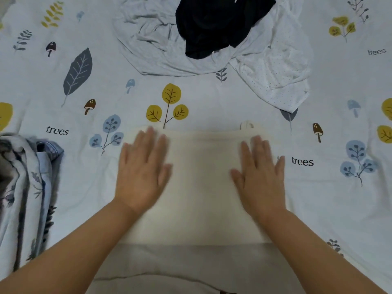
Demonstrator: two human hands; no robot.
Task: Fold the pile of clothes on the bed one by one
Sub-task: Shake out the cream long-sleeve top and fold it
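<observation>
A smooth cream garment, folded to a rectangle, lies at the bed's near edge. Both hands press flat on it, grip released. Three crumpled garments (grey, navy, dotted white) form the pile at the far edge.

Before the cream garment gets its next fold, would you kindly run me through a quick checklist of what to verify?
1. Left hand flat on the cream garment: ok.
2. Right hand flat on it too: ok.
3. Garment's far edge straight: not ok, a small loop sticks out.
4. Surface between the hands smooth: ok.
5. Bed sheet beyond the garment free for folding: ok.
6. Unfolded pile, with its dark garment, apart from the cream one: ok.
</observation>
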